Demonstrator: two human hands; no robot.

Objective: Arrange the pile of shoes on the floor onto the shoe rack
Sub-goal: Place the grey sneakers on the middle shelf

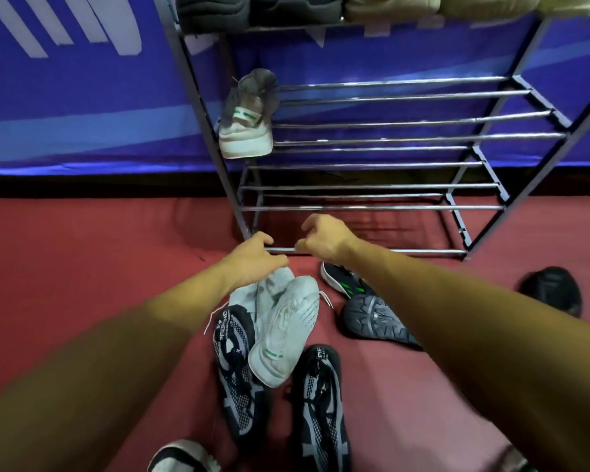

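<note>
The metal shoe rack (406, 142) stands against a blue wall. One white and grey sneaker (246, 129) rests heel-out at the left end of its middle shelf. Its match, a white sneaker (285, 338), lies on the red floor over a black and grey knit shoe (235, 379); the second knit shoe (321, 407) lies beside it. A black shoe with green marks (341, 281) and an upturned black sole (372, 320) lie to the right. My left hand (252, 260) hovers curled over the white sneaker's toe. My right hand (322, 237) is curled at the rack's lowest front bar.
Dark grey (215, 11), black (304, 8) and beige shoes (389, 5) fill the top shelf. A black rounded object (552, 291) sits on the floor at the right. A black and white shoe (184, 456) pokes in at the bottom edge.
</note>
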